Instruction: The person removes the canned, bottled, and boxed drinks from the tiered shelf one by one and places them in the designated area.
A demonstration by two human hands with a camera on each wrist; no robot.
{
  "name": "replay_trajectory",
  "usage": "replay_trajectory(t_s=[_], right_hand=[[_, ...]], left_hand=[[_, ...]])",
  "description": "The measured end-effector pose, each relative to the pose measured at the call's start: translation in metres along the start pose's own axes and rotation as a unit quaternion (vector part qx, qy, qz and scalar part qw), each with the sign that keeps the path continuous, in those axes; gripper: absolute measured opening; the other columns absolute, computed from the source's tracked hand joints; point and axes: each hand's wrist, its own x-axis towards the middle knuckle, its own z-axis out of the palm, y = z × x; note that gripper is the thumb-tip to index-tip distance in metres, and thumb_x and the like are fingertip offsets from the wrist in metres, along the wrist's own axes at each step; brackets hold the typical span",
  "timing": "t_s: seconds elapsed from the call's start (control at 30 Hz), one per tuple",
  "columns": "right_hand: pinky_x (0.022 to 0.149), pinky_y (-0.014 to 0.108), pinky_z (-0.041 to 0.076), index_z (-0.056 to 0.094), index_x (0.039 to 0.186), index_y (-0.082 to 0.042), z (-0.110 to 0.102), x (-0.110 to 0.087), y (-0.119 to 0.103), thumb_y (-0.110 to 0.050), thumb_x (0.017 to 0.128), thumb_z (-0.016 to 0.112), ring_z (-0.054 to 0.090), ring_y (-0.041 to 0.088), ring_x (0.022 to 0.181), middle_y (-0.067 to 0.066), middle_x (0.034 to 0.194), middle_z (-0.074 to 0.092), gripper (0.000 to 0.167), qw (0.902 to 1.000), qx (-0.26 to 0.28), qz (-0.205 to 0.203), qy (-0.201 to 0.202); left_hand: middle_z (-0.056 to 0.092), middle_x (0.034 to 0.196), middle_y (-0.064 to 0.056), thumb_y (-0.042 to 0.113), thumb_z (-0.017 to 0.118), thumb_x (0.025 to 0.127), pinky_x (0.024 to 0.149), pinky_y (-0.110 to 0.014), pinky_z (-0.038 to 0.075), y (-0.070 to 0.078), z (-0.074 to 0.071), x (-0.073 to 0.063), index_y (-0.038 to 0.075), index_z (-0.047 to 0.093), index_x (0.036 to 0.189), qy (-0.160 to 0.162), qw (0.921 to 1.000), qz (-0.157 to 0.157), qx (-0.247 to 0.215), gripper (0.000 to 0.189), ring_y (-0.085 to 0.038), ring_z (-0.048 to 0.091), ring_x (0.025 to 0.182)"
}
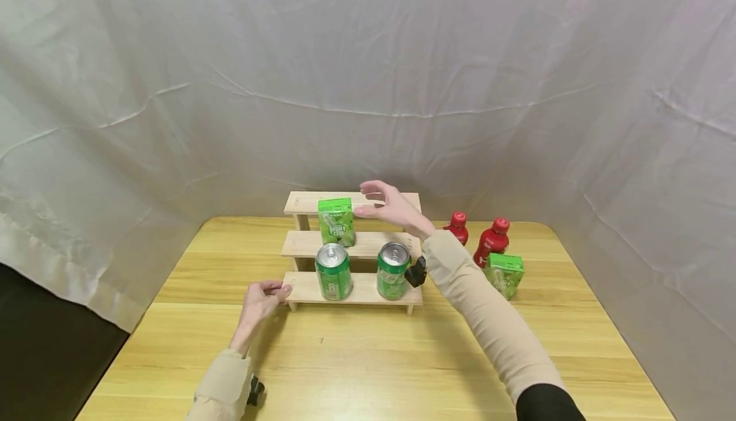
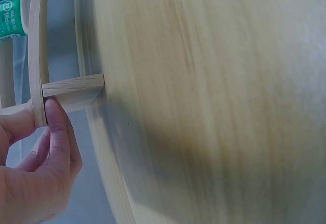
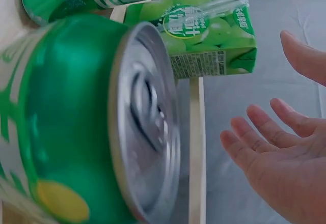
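Left hand (image 1: 260, 301): pinches the left end of the lowest board of the wooden rack (image 1: 374, 245) between thumb and fingers.
Right hand (image 1: 393, 209): fingers spread, thumb held apart from them, holding nothing; in the head view it overlaps the top board, and in the right wrist view a gap parts it from the upright juice box.
Upright juice box (image 1: 337, 223): stands on the middle board, left of centre, just beside the right hand.
Left can (image 1: 333, 273): upright on the lowest board, in front of the juice box.
Right can (image 1: 393, 272): upright near that board's right end; the black wrist camera (image 1: 416, 271) overlaps its edge in the head view, and whether they touch I cannot tell.
Room on the rack: a gap runs between the cans; bare board extends right of the juice box.
Counter (image 1: 356, 357): bare wood stretches in front of the rack; the back corners are rounded, the sides slant outward, the near edge is cut off.
Grey cloth (image 1: 345, 89): hangs beyond the back edge and along both sides.
Far red bottle (image 1: 458, 226): right of the rack, its lower part hidden.
Near red bottle (image 1: 493, 241): beside the far one, its base hidden.
Second juice box (image 1: 505, 275): in front of the near bottle, partly covered by the right sleeve (image 1: 489, 319).
Wrist views: both cans are cut off in the right one; the left one catches only part of a can.
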Motion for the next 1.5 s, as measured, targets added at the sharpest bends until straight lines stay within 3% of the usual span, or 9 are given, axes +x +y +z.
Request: replay_trajectory(t_s=[0.33,0.57,1.07,1.5], right_hand=[[0.126,0.047,0.034,0.038,0.148,0.002,0.016,0.008,0.003,-0.011,0.090,0.075,0.039,0.037,0.147,0.021,0.154,0.043,0.070,0.9993,0.019,0.031,0.000],[0.127,0.043,0.032,0.038,0.150,0.002,0.027,0.012,0.003,-0.009,0.091,0.073,0.040,0.037,0.146,0.020,0.155,0.043,0.070,0.9993,0.025,0.028,-0.005],[0.108,0.043,0.054,0.046,0.144,0.003,0.044,0.016,-0.001,-0.007,0.093,0.071,0.059,0.038,0.126,0.023,0.135,0.059,0.057,0.9993,0.004,0.029,0.022],[0.102,0.042,0.058,0.056,0.133,0.001,0.046,0.014,-0.001,-0.010,0.093,0.072,0.063,0.037,0.121,0.023,0.129,0.063,0.044,0.9969,-0.047,0.021,0.060]], left_hand=[[0.067,0.112,-0.035,0.007,0.067,0.095,0.077,-0.031,0.065,0.001,-0.001,0.000,-0.019,0.060,0.121,-0.002,1.0000,0.002,-0.008,0.038,-0.012,0.070,0.078],[0.068,0.110,-0.035,0.007,0.067,0.095,0.076,-0.032,0.065,0.001,0.000,-0.001,-0.019,0.060,0.120,-0.002,0.9999,0.007,-0.010,0.037,-0.015,0.071,0.078],[0.069,0.109,-0.034,0.007,0.067,0.095,0.076,-0.032,0.065,0.001,0.001,-0.001,-0.019,0.061,0.120,0.001,1.0000,0.006,-0.004,0.036,-0.015,0.070,0.077],[0.069,0.103,-0.033,0.005,0.066,0.095,0.072,-0.029,0.065,0.002,0.001,-0.002,-0.020,0.061,0.118,0.005,0.9999,0.010,-0.006,0.034,-0.009,0.067,0.071]])
